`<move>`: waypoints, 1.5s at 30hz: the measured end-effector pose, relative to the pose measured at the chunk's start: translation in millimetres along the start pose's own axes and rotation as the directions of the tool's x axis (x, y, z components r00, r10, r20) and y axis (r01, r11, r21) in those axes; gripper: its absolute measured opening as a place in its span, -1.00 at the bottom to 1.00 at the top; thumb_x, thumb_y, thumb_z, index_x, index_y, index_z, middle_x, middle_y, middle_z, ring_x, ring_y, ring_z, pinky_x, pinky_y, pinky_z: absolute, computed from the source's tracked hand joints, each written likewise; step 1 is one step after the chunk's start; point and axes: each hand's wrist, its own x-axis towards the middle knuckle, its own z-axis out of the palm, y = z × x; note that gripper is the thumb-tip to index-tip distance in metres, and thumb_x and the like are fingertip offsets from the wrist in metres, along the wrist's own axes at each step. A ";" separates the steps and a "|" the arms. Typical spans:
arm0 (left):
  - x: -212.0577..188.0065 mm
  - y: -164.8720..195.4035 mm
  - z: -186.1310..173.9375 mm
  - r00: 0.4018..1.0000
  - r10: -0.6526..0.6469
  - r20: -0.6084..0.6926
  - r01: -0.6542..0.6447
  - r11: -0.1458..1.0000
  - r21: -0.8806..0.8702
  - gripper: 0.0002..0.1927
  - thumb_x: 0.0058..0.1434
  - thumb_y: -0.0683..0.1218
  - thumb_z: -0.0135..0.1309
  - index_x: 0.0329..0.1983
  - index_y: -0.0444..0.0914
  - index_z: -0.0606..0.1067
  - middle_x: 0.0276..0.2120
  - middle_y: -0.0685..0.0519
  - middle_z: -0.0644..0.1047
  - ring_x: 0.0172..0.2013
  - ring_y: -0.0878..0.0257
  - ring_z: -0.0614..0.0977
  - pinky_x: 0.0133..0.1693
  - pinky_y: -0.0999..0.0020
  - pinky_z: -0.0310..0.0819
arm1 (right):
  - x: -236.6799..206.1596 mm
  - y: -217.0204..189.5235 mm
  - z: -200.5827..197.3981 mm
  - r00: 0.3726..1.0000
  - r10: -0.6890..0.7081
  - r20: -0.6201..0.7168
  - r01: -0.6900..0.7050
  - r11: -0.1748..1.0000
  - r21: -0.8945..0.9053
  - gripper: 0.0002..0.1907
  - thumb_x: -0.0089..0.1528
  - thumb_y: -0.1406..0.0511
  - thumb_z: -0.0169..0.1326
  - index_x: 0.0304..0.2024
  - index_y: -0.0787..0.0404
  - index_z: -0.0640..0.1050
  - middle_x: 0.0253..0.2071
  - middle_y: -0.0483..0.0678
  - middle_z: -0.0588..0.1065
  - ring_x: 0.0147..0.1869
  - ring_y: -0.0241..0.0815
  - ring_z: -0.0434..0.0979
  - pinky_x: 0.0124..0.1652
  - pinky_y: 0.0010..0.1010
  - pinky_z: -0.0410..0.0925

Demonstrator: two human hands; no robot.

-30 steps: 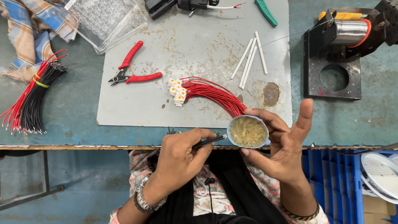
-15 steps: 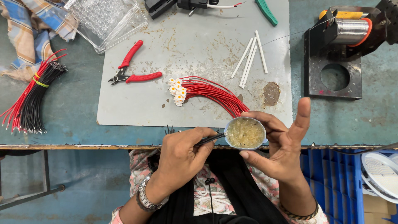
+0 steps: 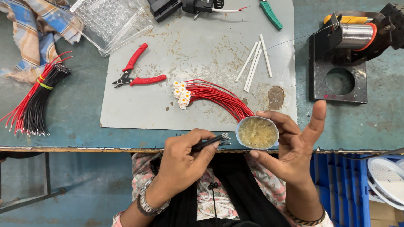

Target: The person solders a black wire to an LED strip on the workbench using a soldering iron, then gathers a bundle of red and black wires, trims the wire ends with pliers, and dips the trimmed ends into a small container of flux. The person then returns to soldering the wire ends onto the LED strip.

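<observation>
My right hand [image 3: 290,145] holds a small round tin of yellowish paste [image 3: 257,133] at the table's front edge, thumb raised. My left hand [image 3: 185,162] grips a thin bundle of black wires [image 3: 212,141]; the stripped tips point at the tin and sit just left of its rim. Behind the tin, a fan of red wires with small white pieces on their ends [image 3: 210,96] lies on a grey mat [image 3: 202,59].
Red-handled cutters [image 3: 136,75], white tubes [image 3: 254,61] and a green-handled tool [image 3: 270,14] lie on the mat. A red and black wire bundle [image 3: 33,105] lies at left near a checked cloth [image 3: 29,29] and clear tray [image 3: 111,21]. A wire spool stand [image 3: 345,50] is at right; a blue crate [image 3: 343,189] sits below.
The black wire tips have drawn back out of the tin to just left of its rim. The tin and my right hand stay almost where they were.
</observation>
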 end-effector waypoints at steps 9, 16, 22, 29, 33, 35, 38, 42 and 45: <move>1.5 -1.3 -1.2 0.991 -0.129 -0.015 0.130 0.990 0.057 -0.82 0.22 -0.12 0.24 -0.29 -0.37 0.60 -0.71 0.14 0.43 -0.64 0.51 0.30 -0.61 0.49 0.14 | -0.6 3.1 8.8 0.996 -0.061 0.060 0.066 0.994 -0.087 0.43 0.06 0.57 0.32 0.54 -0.33 -0.38 0.27 0.25 0.40 0.23 0.00 0.59 0.14 -0.21 0.55; 1.0 -4.5 -0.8 0.989 -0.142 -0.040 0.141 0.990 -0.019 -0.83 0.17 -0.18 0.21 -0.42 -0.39 0.51 -0.71 0.17 0.43 -0.64 0.55 0.33 -0.62 0.48 0.13 | 0.3 3.3 12.1 0.991 -0.081 0.109 0.089 0.993 -0.073 0.41 0.09 0.58 0.30 0.54 -0.32 -0.39 0.26 0.23 0.41 0.23 0.00 0.59 0.19 -0.18 0.53; 0.3 -4.3 -1.4 0.995 -0.080 -0.055 0.081 0.997 0.016 -0.84 0.17 -0.18 0.21 -0.42 -0.38 0.51 -0.72 0.17 0.40 -0.64 0.54 0.29 -0.62 0.47 0.11 | 0.3 2.5 14.4 0.991 -0.075 0.112 0.083 0.994 -0.069 0.40 0.09 0.57 0.30 0.54 -0.30 -0.39 0.26 0.23 0.41 0.21 -0.02 0.59 0.19 -0.20 0.51; 2.1 1.2 0.2 0.986 -0.154 -0.060 0.155 0.988 0.013 -0.78 0.12 -0.18 0.22 -0.52 -0.37 0.44 -0.74 0.15 0.38 -0.65 0.53 0.28 -0.64 0.44 0.12 | -2.1 -1.2 18.0 0.991 -0.079 0.105 0.086 0.994 -0.065 0.40 0.10 0.54 0.32 0.54 -0.33 -0.39 0.25 0.22 0.42 0.21 -0.04 0.58 0.16 -0.24 0.51; 2.4 0.2 -0.3 0.992 -0.108 -0.062 0.111 0.993 0.048 -0.73 0.09 -0.18 0.22 -0.57 -0.35 0.37 -0.75 0.14 0.36 -0.65 0.52 0.28 -0.63 0.42 0.14 | -4.6 -3.1 19.6 0.991 -0.075 0.109 0.082 0.995 -0.063 0.40 0.11 0.54 0.32 0.54 -0.35 -0.39 0.25 0.22 0.42 0.19 -0.05 0.59 0.13 -0.25 0.53; 2.1 -0.6 0.4 0.991 -0.114 -0.068 0.118 0.991 0.055 -0.71 0.08 -0.18 0.22 -0.59 -0.35 0.35 -0.76 0.12 0.33 -0.65 0.51 0.27 -0.63 0.40 0.14 | -5.5 -4.0 20.5 0.992 -0.069 0.101 0.077 0.994 -0.076 0.41 0.10 0.54 0.32 0.54 -0.36 -0.39 0.25 0.22 0.42 0.19 -0.04 0.59 0.13 -0.24 0.53; 1.9 -0.7 1.7 0.992 -0.094 -0.081 0.099 0.993 0.057 -0.70 0.07 -0.18 0.21 -0.60 -0.35 0.32 -0.77 0.11 0.31 -0.65 0.49 0.26 -0.63 0.39 0.14 | -4.2 -4.0 21.0 0.987 -0.109 0.120 0.121 0.987 -0.102 0.40 0.10 0.54 0.32 0.53 -0.38 -0.39 0.24 0.23 0.41 0.17 -0.05 0.60 0.10 -0.25 0.56; 3.0 -0.6 2.6 0.995 -0.061 -0.079 0.067 0.995 0.071 -0.71 0.05 -0.19 0.19 -0.60 -0.34 0.31 -0.77 0.11 0.31 -0.66 0.49 0.27 -0.63 0.40 0.15 | -3.6 -3.9 21.8 0.984 -0.121 0.129 0.137 0.983 -0.121 0.40 0.11 0.54 0.31 0.53 -0.38 -0.40 0.24 0.23 0.41 0.18 -0.04 0.59 0.12 -0.23 0.55; 2.8 0.3 2.8 0.994 -0.088 -0.072 0.095 0.991 0.091 -0.70 0.08 -0.17 0.21 -0.60 -0.33 0.32 -0.78 0.14 0.30 -0.69 0.51 0.25 -0.65 0.41 0.11 | -4.0 -3.2 20.9 0.986 -0.112 0.126 0.129 0.982 -0.139 0.40 0.12 0.54 0.30 0.53 -0.38 -0.41 0.24 0.23 0.41 0.20 -0.03 0.59 0.14 -0.21 0.54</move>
